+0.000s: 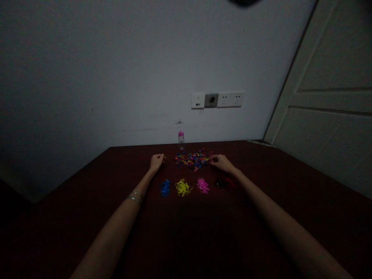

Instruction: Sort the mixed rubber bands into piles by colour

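Note:
A mixed pile of small multicoloured rubber bands [193, 159] lies on the dark red table [186, 224]. My right hand [222, 162] is at the pile's right edge, its fingers pinched together; whatever is between them is too small to make out. Left of the pile, my left hand [157, 161] rests closed on the table, and its inside is hidden. Nearer to me are sorted heaps: blue bands [165, 188], yellow bands [183, 187] and pink bands [202, 185]. A black heap [219, 183] and a dim red heap [231, 182] lie beneath my right forearm.
Behind the pile stands a clear bottle [181, 143] with a pink top, close to the white wall [130, 77]. Sockets [230, 99] are set in the wall above the table. A pale panelled door [328, 89] is at the right. The light is dim.

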Available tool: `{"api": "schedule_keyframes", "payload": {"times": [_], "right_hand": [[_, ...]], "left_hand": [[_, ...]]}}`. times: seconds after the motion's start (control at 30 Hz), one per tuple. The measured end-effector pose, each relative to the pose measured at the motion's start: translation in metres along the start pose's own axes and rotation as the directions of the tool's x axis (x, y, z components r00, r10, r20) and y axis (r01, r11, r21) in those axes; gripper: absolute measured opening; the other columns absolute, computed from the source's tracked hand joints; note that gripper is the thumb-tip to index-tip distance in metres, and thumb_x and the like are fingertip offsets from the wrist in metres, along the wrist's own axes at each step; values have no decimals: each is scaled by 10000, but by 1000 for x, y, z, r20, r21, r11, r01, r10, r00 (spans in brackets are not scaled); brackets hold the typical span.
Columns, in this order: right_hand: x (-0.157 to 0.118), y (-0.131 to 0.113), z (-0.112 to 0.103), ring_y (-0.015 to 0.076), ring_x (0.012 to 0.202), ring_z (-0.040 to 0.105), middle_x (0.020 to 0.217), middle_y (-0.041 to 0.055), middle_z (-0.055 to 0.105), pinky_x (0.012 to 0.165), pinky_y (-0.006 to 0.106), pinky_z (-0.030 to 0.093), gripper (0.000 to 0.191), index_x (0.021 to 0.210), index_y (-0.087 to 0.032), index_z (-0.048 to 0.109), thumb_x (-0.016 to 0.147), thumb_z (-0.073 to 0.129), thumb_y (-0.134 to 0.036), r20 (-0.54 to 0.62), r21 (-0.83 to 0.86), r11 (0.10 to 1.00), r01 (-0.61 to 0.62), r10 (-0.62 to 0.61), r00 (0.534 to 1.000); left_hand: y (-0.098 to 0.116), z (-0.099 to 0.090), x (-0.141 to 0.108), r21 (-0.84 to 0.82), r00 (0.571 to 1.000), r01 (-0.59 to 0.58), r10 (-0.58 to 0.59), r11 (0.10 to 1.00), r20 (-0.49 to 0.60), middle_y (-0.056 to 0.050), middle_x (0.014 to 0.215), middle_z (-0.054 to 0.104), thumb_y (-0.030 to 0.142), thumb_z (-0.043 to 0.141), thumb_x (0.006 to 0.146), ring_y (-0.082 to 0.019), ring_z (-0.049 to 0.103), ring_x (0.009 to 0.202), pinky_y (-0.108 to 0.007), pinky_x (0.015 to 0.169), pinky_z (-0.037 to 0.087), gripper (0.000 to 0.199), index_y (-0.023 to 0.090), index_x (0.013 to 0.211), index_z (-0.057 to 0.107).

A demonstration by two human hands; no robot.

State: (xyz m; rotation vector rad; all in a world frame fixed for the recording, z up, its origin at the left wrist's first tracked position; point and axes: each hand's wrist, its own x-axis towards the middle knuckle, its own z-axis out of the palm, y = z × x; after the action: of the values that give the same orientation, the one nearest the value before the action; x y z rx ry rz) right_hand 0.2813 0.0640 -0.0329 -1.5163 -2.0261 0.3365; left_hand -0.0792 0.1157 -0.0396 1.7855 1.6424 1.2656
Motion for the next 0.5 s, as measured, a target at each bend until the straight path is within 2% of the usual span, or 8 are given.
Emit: {"api": "schedule_keyframes", "payload": {"times": [0.17, 0.5], "right_hand": [[4, 3, 5, 138, 668, 592, 751, 25, 672, 604, 208, 408, 211, 844, -188, 690, 678, 565, -225, -22, -23, 999, -27, 27, 999], [4, 3, 9, 128, 625, 567, 692, 15, 652, 575, 204, 399, 253, 847, -188, 701, 656, 535, -189, -54, 44, 998, -43, 46, 998]], "left_hand": [[3, 0, -2, 11, 1000, 16, -16, 1000, 6, 1, 469, 538, 348, 403, 717, -118, 488, 480, -211, 492, 337, 334, 141, 631, 650], [0, 1, -1, 27, 1000, -9, 8, 1000, 13, -1, 481, 546, 340, 403, 723, -120, 498, 490, -213, 514, 350, 326, 145, 624, 644]]}}
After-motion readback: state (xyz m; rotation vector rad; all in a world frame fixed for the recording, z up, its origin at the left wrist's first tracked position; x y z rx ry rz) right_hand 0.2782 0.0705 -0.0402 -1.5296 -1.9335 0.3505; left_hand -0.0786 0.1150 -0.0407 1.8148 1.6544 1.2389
